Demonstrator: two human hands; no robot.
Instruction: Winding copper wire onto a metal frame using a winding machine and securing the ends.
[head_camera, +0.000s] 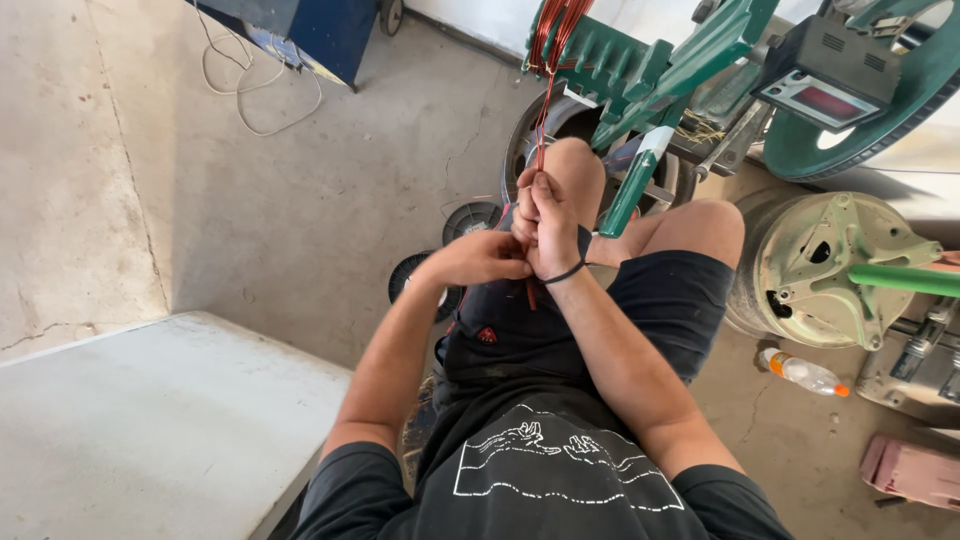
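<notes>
Both my right hand (553, 225) and left hand (490, 258) close on the copper wire (541, 130); above them, coil (556, 28) already wound.

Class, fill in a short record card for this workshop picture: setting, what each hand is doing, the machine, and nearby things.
Setting: concrete floor, seated person seen from above
Right hand: closed around a bundle of copper wire
Left hand: pinching the wire's lower end beside the right hand
Machine: green winding frame holding the wire loops above the knees
Nearby: plastic bottle on the floor, black spools, white cable
</notes>
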